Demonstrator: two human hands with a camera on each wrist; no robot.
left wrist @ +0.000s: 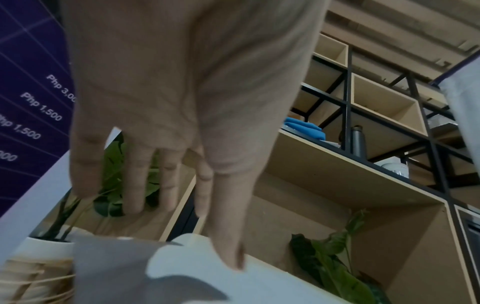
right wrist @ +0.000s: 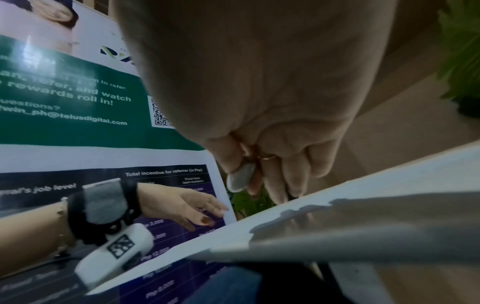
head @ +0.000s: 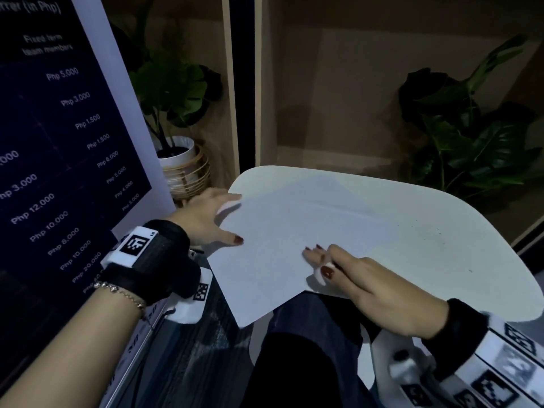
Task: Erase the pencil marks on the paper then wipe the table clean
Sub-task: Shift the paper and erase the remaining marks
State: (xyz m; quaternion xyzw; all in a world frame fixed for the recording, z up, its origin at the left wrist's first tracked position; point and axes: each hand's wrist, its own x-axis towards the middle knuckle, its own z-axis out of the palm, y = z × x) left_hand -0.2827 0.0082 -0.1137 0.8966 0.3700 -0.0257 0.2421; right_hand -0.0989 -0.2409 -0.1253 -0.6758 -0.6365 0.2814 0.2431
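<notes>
A dark banner (head: pixel 53 148) printed with rows of "Php" amounts is seen at the left, with a potted plant (head: pixel 173 92) in a white pot set in a woven basket (head: pixel 188 175) just beside it. A second leafy plant (head: pixel 482 128) is seen at the right, and open wooden shelving (left wrist: pixel 363 127) holding a dark bottle (left wrist: pixel 358 142) and folded blue cloth (left wrist: pixel 306 127) is shown behind.

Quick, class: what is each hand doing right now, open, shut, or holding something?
Left hand: open, fingers straight, thumb on the paper.
Right hand: holds a small white eraser, fingertips on the paper.
</notes>
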